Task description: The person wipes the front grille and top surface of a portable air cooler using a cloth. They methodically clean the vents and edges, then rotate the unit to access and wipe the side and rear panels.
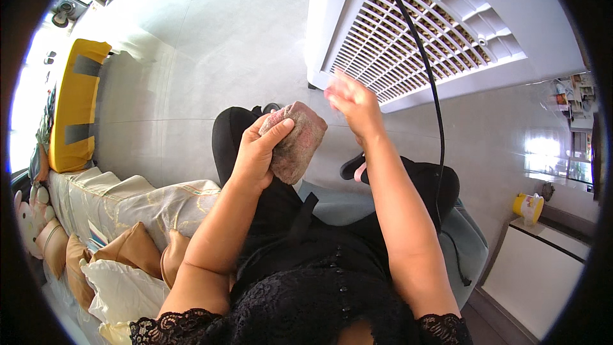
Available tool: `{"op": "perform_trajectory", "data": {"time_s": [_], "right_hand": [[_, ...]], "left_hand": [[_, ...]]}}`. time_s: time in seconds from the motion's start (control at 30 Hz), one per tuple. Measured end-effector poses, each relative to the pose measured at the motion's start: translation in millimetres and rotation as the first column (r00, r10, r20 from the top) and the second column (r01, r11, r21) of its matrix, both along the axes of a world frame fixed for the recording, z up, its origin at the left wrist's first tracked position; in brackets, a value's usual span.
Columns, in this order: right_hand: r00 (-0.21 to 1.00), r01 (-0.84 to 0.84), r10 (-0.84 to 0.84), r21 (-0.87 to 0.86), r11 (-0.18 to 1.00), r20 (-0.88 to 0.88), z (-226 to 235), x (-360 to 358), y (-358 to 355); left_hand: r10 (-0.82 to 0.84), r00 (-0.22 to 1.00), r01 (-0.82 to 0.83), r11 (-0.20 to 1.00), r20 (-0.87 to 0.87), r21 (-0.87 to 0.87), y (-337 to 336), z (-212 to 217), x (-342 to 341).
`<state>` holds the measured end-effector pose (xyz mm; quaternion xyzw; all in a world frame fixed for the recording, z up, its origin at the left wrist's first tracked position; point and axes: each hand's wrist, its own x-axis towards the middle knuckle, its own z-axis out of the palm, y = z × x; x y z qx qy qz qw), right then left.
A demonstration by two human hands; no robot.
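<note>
My left hand [257, 153] grips a folded, grey-brown and pinkish cloth [299, 144], thumb on top, above my left knee. To its right, my right hand [355, 103] is raised with fingers stretched out and slightly smeared by motion. Nothing shows in it. Its fingertips overlap the lower left corner of a grille [415, 25] in view; whether they touch it I cannot tell. The grille belongs to a large white plastic appliance housing [348, 0], with brownish material behind its slats.
A black cable [429, 70] hangs across the grille and past my right forearm. I sit on a blue-grey seat [463, 236]. A cloth-covered sofa [137, 201] with brown cushions lies left, a yellow object [76, 108] beyond it. A yellow tub [529, 206] stands on a white cabinet [533, 275] at right.
</note>
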<state>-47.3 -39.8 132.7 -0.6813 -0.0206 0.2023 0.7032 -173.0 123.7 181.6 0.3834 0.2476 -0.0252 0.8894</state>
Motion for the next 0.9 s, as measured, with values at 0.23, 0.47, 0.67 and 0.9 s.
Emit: {"op": "perform_trajectory", "data": {"time_s": [0.23,0.47,0.67,0.9], "right_hand": [[0.963,-0.144,0.130,-0.043,0.989,-0.235,23.6,3.7,3.6],[0.818,0.213,-0.263,-0.157,0.965,-0.512,-70.1,-45.7,-55.5],[0.740,0.266,-0.341,-0.213,0.940,-0.580,-88.5,-57.8,-95.8],[0.684,0.353,-0.389,-0.187,0.917,-0.617,-97.2,-49.4,-107.6]], "left_hand": [[0.000,0.995,0.000,1.000,-0.100,0.002,-9.6,-13.0,32.8],[0.156,0.948,-0.154,0.988,-0.277,0.029,-63.3,-136.9,120.7],[0.491,0.838,-0.386,0.841,-0.236,0.379,-109.3,-237.4,202.9],[0.124,0.918,0.028,0.927,-0.378,0.373,-147.9,-271.5,174.8]]}}
